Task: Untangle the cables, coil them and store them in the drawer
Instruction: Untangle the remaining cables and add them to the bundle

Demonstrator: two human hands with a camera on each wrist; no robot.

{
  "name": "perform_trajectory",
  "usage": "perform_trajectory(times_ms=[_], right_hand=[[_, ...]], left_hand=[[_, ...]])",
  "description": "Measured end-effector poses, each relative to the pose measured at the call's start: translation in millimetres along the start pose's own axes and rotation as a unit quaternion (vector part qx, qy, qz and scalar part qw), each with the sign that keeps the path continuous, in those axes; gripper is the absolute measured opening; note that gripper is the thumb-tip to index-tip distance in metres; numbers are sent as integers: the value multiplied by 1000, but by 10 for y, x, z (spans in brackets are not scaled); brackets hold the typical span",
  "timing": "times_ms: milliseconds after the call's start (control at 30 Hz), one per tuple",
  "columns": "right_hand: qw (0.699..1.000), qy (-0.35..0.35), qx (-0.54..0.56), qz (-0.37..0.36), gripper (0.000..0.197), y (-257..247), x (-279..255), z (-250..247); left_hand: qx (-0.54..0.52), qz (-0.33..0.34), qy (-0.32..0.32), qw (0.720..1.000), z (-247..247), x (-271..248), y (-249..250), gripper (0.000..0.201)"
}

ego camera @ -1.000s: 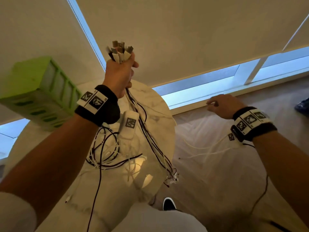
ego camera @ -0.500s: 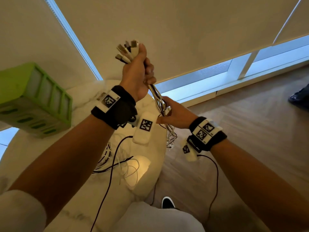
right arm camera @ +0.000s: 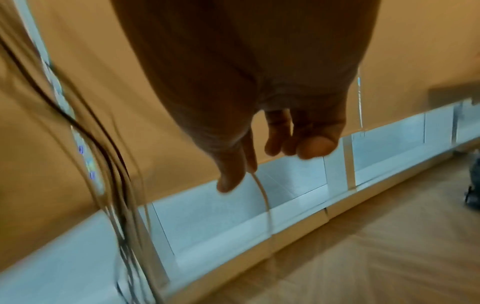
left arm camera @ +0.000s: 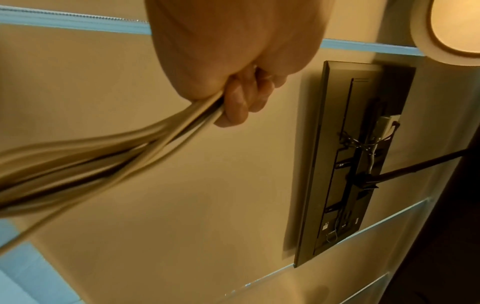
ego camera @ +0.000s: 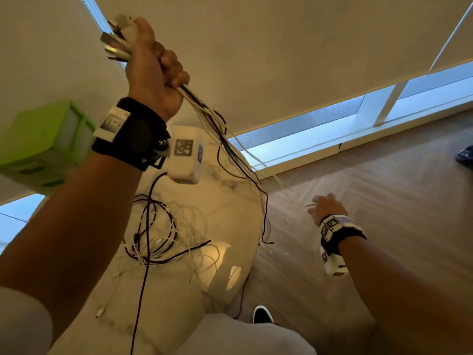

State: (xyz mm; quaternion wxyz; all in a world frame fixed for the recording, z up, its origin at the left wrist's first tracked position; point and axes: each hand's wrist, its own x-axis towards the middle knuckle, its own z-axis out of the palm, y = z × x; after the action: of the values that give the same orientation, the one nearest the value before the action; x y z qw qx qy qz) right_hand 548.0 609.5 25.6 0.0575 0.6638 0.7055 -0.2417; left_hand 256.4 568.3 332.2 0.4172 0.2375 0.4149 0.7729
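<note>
My left hand [ego camera: 153,70] is raised high and grips a bundle of white and dark cables [ego camera: 217,129] in its fist. Several USB plugs [ego camera: 115,39] stick out above the fist. In the left wrist view the curled fingers [left arm camera: 233,102] close round the cables [left arm camera: 130,148]. The strands hang down past the edge of the marble table [ego camera: 230,201]. More tangled cable [ego camera: 158,234] lies on the table. My right hand [ego camera: 323,204] is low, out over the floor. A thin white cable [right arm camera: 263,191] runs out from between two of its fingers [right arm camera: 233,176]. The hanging bundle [right arm camera: 114,174] is to its left.
A green slatted drawer box [ego camera: 41,142] stands at the table's left, behind my left forearm. Wooden floor [ego camera: 384,201] spreads to the right, up to a low window strip [ego camera: 307,129]. My shoe [ego camera: 261,315] shows beside the table. A dark framed panel [left arm camera: 350,164] hangs on the wall.
My left hand has lifted the bundle higher. My right hand left the bundle just under the left fist and swept down and right, drawing one white cable aside.
</note>
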Motion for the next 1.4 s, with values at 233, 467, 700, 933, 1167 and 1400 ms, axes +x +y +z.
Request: perform_trajectory(times_ms=[233, 467, 700, 933, 1167, 1400], right_hand=[[885, -87, 398, -224, 94, -890, -531, -768], [851, -7, 422, -313, 19, -1515, -783, -796], [957, -69, 102, -261, 32, -1087, -374, -392], [957, 134, -64, -251, 15, -1318, -457, -486], [912, -171, 147, -343, 35, -2085, -890, -505], [779, -88, 366, -502, 38, -3513, -1689, -746]], left_hand=[[84, -100, -40, 991, 199, -281, -485, 51], [106, -139, -110, 978, 301, -517, -638, 51], [216, -135, -96, 962, -361, -488, -418, 49], [193, -134, -18, 972, -1118, -599, -409, 44], [170, -187, -15, 967, -1868, -767, -79, 55], [158, -227, -37, 960, -2304, -1063, 115, 44]])
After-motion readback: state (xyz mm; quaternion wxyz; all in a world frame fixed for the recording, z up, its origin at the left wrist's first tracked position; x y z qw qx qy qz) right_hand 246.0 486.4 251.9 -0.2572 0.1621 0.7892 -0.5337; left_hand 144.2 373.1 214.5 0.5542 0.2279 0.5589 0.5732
